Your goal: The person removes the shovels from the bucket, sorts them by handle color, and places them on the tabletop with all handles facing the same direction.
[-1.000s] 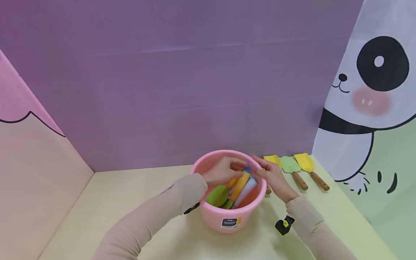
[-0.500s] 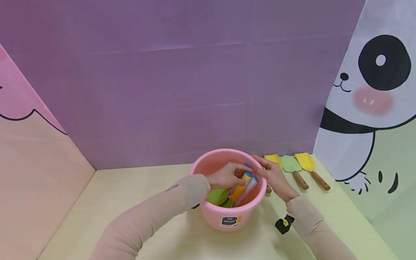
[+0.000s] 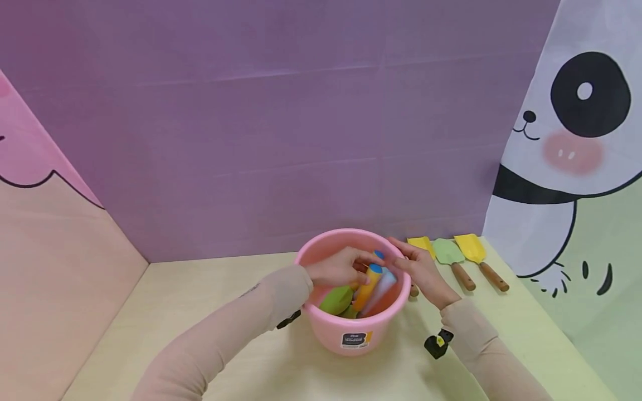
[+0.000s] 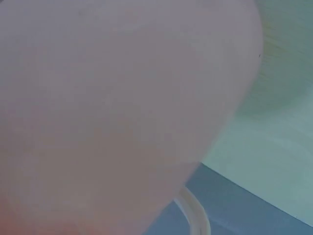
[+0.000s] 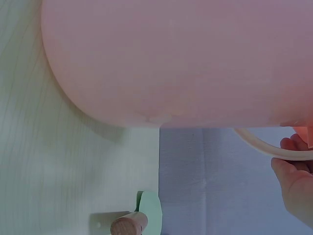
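A pink bucket [image 3: 351,337] stands upright on the table, holding several colourful objects. My left hand [image 3: 335,268] reaches inside and pinches a yellow handle [image 3: 368,289] with a blue end. Beside it lean a pale, whitish handle [image 3: 379,292] and a green rounded piece [image 3: 337,301]. Another blue end pokes up behind my left fingers. My right hand [image 3: 423,272] grips the bucket's right rim, as the right wrist view also shows at its edge [image 5: 298,186]. In the left wrist view the bucket wall [image 4: 122,107] hides my left hand.
Right of the bucket lie a green spatula-like tool [image 3: 448,252] and a yellow shovel [image 3: 470,249], both wooden-handled. Another yellow one [image 3: 421,244] is partly hidden by my right hand. A purple backdrop [image 3: 251,139] rises behind the table [image 3: 200,306], with a panda-printed panel [image 3: 577,167] at right.
My left hand has gone from over the yellow handle to pinching it, tilting its blue end right, then back left. My right hand stays on the rim.
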